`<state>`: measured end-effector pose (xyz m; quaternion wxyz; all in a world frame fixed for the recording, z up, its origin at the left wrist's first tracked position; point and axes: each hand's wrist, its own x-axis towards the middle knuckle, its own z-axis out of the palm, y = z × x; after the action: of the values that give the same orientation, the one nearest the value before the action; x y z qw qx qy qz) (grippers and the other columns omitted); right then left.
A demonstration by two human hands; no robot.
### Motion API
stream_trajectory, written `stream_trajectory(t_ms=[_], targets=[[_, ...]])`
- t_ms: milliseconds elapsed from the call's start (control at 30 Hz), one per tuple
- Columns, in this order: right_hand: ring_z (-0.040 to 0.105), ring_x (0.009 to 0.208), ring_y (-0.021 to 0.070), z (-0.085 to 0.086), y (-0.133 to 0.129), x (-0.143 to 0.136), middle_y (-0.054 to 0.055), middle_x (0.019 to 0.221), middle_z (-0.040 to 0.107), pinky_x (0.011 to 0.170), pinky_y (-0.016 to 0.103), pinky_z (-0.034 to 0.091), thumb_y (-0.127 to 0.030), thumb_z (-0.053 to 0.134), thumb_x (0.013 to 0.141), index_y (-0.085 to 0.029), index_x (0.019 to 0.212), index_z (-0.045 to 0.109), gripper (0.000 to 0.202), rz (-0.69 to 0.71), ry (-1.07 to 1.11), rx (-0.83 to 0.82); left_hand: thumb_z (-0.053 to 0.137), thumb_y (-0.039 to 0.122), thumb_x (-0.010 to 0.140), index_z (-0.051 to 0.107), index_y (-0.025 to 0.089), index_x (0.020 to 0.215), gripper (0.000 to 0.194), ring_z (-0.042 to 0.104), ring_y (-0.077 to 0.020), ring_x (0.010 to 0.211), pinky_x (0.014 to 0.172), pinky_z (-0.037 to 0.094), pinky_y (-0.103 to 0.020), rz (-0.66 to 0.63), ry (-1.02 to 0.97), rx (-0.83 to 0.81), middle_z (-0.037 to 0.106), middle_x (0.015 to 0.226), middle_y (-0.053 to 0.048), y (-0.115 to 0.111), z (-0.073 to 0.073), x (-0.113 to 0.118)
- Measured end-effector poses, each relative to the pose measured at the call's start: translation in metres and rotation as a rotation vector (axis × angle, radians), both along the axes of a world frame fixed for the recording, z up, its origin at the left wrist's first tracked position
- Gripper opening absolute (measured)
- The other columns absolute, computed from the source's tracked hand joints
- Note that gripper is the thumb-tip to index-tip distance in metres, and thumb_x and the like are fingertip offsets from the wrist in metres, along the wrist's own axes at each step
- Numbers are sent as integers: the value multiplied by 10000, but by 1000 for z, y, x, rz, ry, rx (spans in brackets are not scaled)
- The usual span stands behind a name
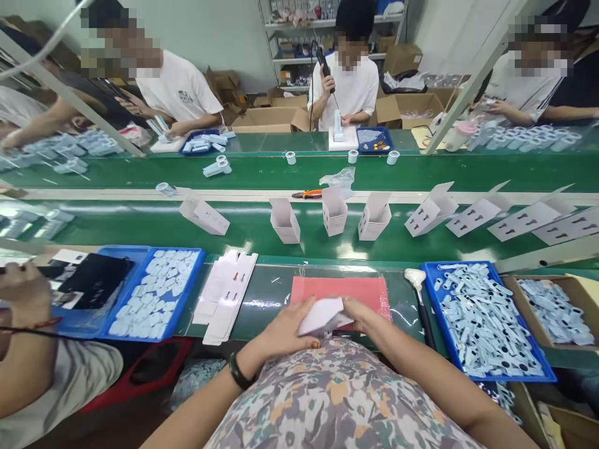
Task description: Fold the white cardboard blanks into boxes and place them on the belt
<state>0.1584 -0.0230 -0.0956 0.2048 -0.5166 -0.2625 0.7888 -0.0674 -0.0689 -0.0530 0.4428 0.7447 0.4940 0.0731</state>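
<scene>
Close to my body I hold a small white cardboard box [320, 315], tilted, above the near edge of the table. My left hand [287, 327] lies along its left side, with the thumb towards me. On the right side my right hand [358, 313] grips it, its fingertips partly hidden. Just beyond, a pink bubble-wrap sheet [337, 288] lies flat on the green table. Left of it is a stack of flat, unfolded white boxes [227, 293] with small printed pictures.
Several open white boxes [284, 221] stand along the green conveyor [248, 218]. Blue trays of pale-blue parts flank me: left tray [159, 293], right tray [486, 318]. A black-handled mallet [423, 312] lies by the right one. Co-workers sit opposite, and another person's arm [28, 349] is at left.
</scene>
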Motion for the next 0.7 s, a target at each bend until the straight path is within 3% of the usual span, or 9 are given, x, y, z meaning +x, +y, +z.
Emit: stream_trajectory(t_ms=[100, 167, 267, 367, 433, 533, 633, 700], targets=[[684, 714, 223, 23, 20, 7, 74, 803, 740, 691, 361, 566, -480, 776, 711, -196, 847, 712, 321, -48, 41, 1, 838, 572, 739, 406, 247, 1606, 1022, 534, -409, 1402, 1173, 428, -548, 202, -23, 35, 528, 1574, -167, 12, 6, -2], [707, 876, 239, 47, 29, 10, 91, 1035, 751, 788, 388, 593, -571, 720, 802, -226, 1030, 714, 413, -179, 88, 149, 827, 546, 746, 422, 227, 1593, 992, 534, -390, 1406, 1184, 426, -528, 370, -156, 49, 527, 1576, -161, 22, 10, -8], [668, 1120, 255, 83, 27, 8, 95, 1291, 680, 971, 427, 563, -560, 695, 889, -279, 1216, 684, 432, -304, -23, 684, 836, 557, 734, 380, 206, 1616, 1053, 465, -384, 1475, 1231, 384, -506, 564, -348, 92, 450, 1639, -160, 29, 21, -11], [636, 1157, 266, 102, 13, 1, 89, 1264, 690, 1026, 452, 526, -388, 717, 915, -293, 1245, 703, 344, -177, -245, 1247, 854, 552, 734, 355, 227, 1632, 1077, 419, -384, 1511, 1260, 345, -505, 588, -435, 129, 413, 1667, -144, 29, 33, -1], [635, 1133, 274, 107, 6, -4, 79, 1211, 719, 1002, 470, 530, -304, 685, 934, -298, 1240, 713, 307, -114, -314, 1467, 837, 544, 767, 339, 241, 1640, 1050, 463, -379, 1477, 1241, 374, -520, 580, -479, 124, 448, 1645, -141, 28, 40, 8], [648, 1041, 261, 111, 5, -6, 68, 1091, 743, 921, 456, 545, -252, 609, 976, -283, 1167, 723, 225, -151, -313, 1531, 842, 521, 774, 346, 257, 1635, 1029, 527, -374, 1410, 1205, 414, -543, 584, -488, 160, 509, 1592, -136, 27, 48, 19], [638, 920, 234, 111, 8, -5, 52, 936, 711, 817, 408, 540, -250, 536, 1012, -268, 1022, 719, 184, -186, -257, 1445, 875, 480, 746, 400, 278, 1608, 1005, 534, -365, 1385, 1194, 420, -547, 577, -411, 280, 545, 1540, -122, 28, 51, 22], [619, 866, 222, 109, 9, -5, 48, 914, 679, 768, 383, 540, -266, 528, 1013, -274, 1083, 710, 196, -200, -244, 1363, 881, 451, 745, 418, 279, 1597, 985, 542, -359, 1362, 1180, 429, -548, 556, -359, 362, 565, 1500, -126, 31, 51, 22]])
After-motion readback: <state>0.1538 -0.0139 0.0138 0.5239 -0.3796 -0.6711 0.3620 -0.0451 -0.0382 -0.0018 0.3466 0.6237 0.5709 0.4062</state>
